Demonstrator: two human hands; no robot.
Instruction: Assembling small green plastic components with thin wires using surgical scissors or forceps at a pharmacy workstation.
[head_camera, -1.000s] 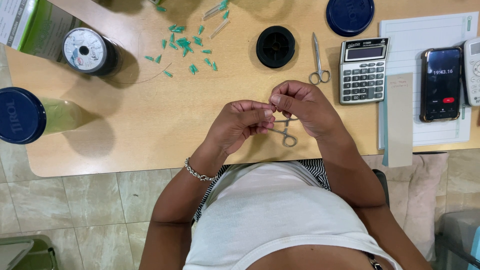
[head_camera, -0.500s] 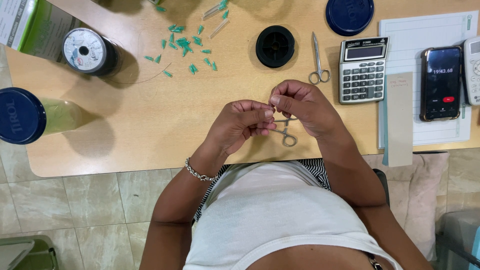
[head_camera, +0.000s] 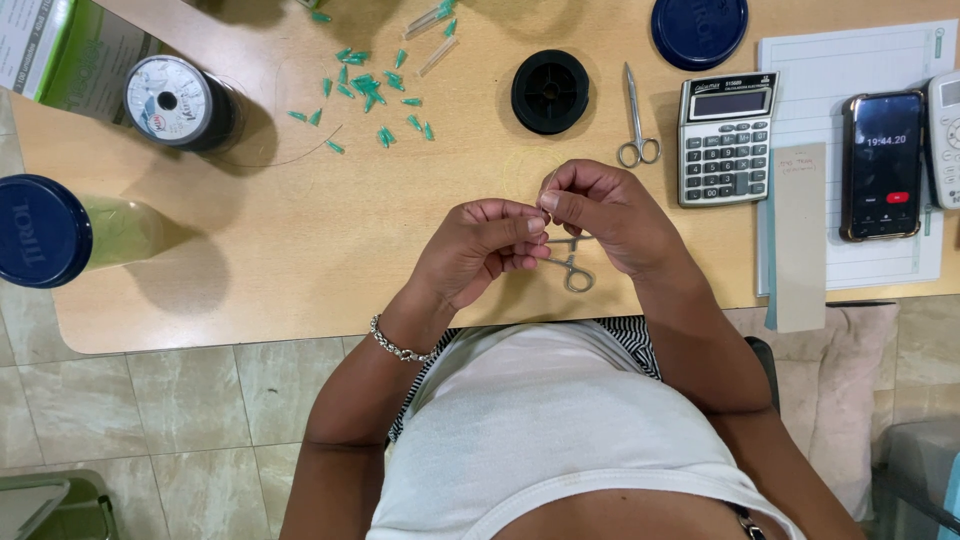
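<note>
Both hands meet over the near edge of the tabletop (head_camera: 250, 270); left hand (head_camera: 480, 245) curled closed, fingertips pinched on something too fine to make out, likely thread; right hand (head_camera: 610, 210) pinched shut at thumb and forefinger on the same fine strand, a pale loop of it faint just above the knuckles. Small metal clamp (head_camera: 570, 262) with ring handles hangs between the hands, rings pointing toward the body; which hand bears it I cannot tell. Judgement: strand is light, limp, slippery, easily lost against the wood; best held close to the working end; clamp is stiff, light, taken by its rings.

Around: small scissors (head_camera: 636, 125) just beyond the right hand; black spool (head_camera: 550, 92) near them; scatter of green plastic tips (head_camera: 365, 95) well to the left; wire reel (head_camera: 170, 100); blue-lidded jar (head_camera: 45, 232) at far left; calculator (head_camera: 725, 140), phone (head_camera: 882, 165) and paper pad (head_camera: 840, 60) to the right. Nothing lies between the hands and the scissors.
</note>
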